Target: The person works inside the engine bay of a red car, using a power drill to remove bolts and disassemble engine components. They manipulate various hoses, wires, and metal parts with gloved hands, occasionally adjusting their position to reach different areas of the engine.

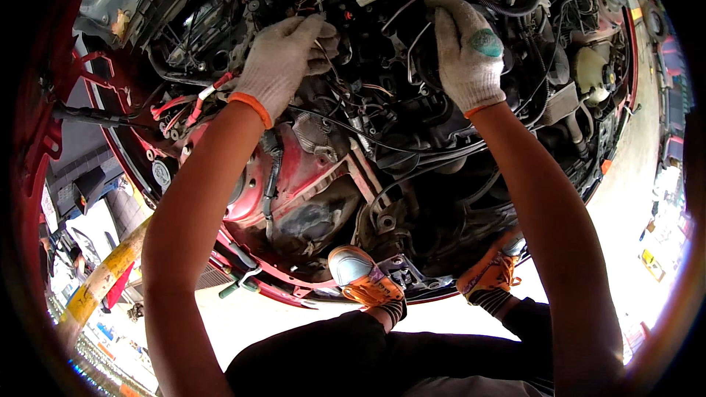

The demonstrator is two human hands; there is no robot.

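Gloves of grey knit with orange cuffs cover both hands inside the open engine bay (316, 191) of a red car. On the left side, red cables (184, 106) hang near the body edge. The left hand (283, 62) has its grip pinched on a thin wire (323, 55), fingers curled around it, just above the dark engine (412, 117). The right hand (467, 51) reaches deeper among black hoses (515, 4); its fingertips are hidden, so I cannot tell its grip. A pale fluid tank (592, 73) sits at far right.
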